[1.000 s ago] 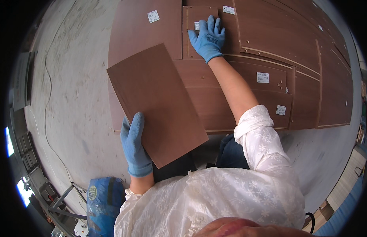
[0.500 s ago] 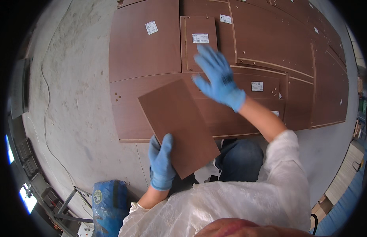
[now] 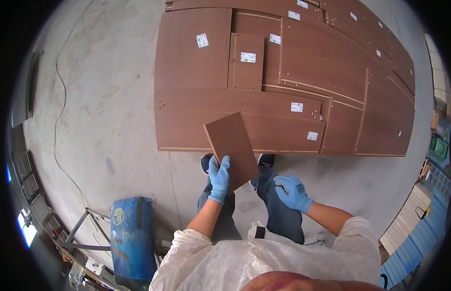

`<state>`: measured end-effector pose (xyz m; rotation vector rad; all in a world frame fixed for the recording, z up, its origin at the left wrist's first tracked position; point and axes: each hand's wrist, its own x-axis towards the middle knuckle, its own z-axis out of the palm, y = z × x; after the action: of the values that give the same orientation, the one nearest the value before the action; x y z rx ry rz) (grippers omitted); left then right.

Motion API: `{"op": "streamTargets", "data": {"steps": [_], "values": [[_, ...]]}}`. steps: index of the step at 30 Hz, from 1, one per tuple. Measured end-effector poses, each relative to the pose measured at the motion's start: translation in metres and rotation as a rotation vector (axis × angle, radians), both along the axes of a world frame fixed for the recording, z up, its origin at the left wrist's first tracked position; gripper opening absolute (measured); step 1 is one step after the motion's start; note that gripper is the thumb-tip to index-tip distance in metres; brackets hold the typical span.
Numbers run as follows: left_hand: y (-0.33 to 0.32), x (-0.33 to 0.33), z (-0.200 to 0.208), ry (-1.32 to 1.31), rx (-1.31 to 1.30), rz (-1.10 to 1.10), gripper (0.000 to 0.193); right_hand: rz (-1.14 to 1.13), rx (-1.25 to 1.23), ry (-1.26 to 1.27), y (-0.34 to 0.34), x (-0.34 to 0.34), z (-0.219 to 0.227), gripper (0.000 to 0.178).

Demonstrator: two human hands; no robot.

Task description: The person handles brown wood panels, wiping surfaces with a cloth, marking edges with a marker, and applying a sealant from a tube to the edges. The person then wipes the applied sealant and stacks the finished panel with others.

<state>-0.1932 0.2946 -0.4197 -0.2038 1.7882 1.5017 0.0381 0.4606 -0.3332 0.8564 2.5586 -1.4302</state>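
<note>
The left hand (image 3: 218,179), wearing a matte blue fabric glove, is gripping a flat rectangular brown board (image 3: 235,151) by its left long edge; the thumb is lying along the upper face and the fingers are closing around the edge. The board is slanting in front of the person's legs, its far end overlapping, in this view, the near edge of the laid-out panels (image 3: 196,58). The right hand (image 3: 291,193), gloved alike, is hovering or resting at the right knee of the blue denim jeans (image 3: 285,218); its fingers are lying close together and bending, though how far they are closing cannot be told from this angle. The panels are covering the floor ahead in overlapping rectangles, showing smooth reddish-brown faces, pale edge strips and small round holes; white paper labels (image 3: 248,57) are sticking to several. Dark shoes (image 3: 266,159) are standing at the near edge. The rough grey floor (image 3: 109,126) is bearing a thin curving cable (image 3: 64,102) at left, and a glossy blue plastic bag (image 3: 132,233) is standing beside a metal frame (image 3: 80,246).
</note>
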Motion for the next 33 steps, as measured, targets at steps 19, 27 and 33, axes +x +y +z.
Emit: {"op": "streamTargets", "data": {"steps": [19,27,33], "values": [[-0.219,0.081,0.319,-0.197,0.324,1.069,0.042,0.192,-0.574,-0.251,-0.105,-0.076,0.179,0.054],[-0.318,0.072,0.433,-0.19,0.572,1.19,0.049,0.425,-1.039,-0.452,-0.245,-0.212,0.314,0.059],[-0.444,0.036,0.488,-0.126,0.575,1.249,0.061,0.588,-1.0,-0.439,-0.406,-0.28,0.385,0.044]]}}
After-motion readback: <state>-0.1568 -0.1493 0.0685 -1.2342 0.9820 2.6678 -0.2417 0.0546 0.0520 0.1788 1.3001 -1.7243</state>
